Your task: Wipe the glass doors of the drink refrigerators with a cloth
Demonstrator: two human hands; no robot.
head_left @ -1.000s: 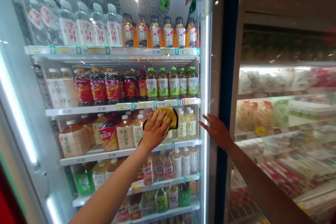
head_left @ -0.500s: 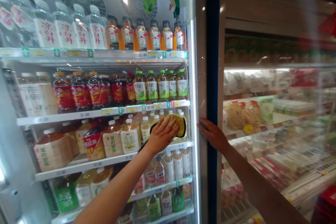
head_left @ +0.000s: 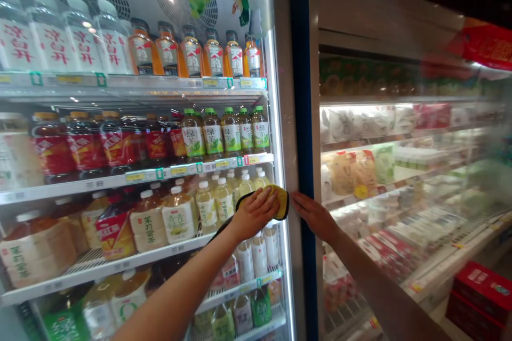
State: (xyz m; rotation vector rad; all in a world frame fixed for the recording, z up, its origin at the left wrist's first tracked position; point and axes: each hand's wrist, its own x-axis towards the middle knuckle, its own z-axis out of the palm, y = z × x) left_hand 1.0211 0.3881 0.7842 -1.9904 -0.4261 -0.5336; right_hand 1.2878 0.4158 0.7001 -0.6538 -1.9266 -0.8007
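A yellow cloth with a black edge [head_left: 283, 203] lies against the glass front of a lit drinks fridge. My left hand [head_left: 255, 214] presses it there with the fingers over it, close to the right side of the glass. Just to the right, my right hand [head_left: 318, 219] rests its outstretched fingertips at the metal door frame [head_left: 285, 133], holding nothing. Behind the glass, small bottles with pale yellow drink [head_left: 207, 205] stand on a shelf, partly hidden by my left hand and the cloth.
Shelves of bottles fill the fridge, among them green-capped tea bottles [head_left: 232, 130] and clear water bottles [head_left: 82, 37]. A dark blue strip [head_left: 303, 90] divides it from an open chilled display with packaged goods [head_left: 352, 170]. Red boxes [head_left: 480, 293] stand at the lower right.
My left hand and the cloth have moved right and slightly down across the glass, nearer the door frame. My right hand stays at the frame. The view has turned to the right.
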